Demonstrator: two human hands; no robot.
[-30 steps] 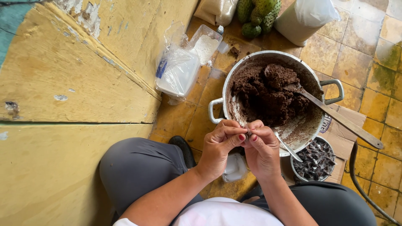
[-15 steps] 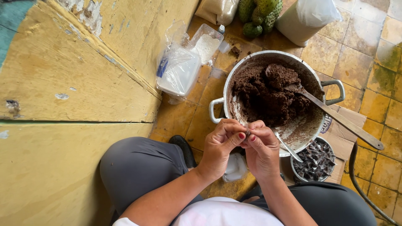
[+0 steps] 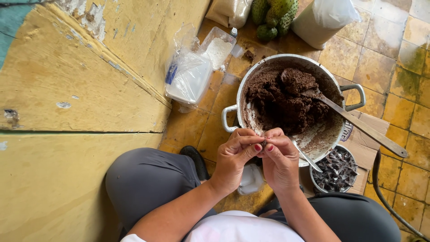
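Something small and dark (image 3: pixel 264 144) sits pinched between the fingertips of both hands, just over the near rim of the pot (image 3: pixel 233 112); what it is cannot be made out. Left hand (image 3: pixel 235 159) and right hand (image 3: pixel 281 161) meet thumb to thumb, fingers curled together and clamped on that bit. The pot stands on the yellow tile floor (image 3: pixel 403 107), holding brown paste (image 3: pixel 286 98) with a long spoon (image 3: pixel 358 125) resting in it, handle out over the right rim. A smaller spoon (image 3: pixel 307 157) lies against the near rim by the right hand. Just right of that hand stands a bowl of dark folded pieces (image 3: pixel 338 169). Left of the pot lie plastic bags (image 3: pixel 188 78), against the yellow wall (image 3: pixel 67 89).
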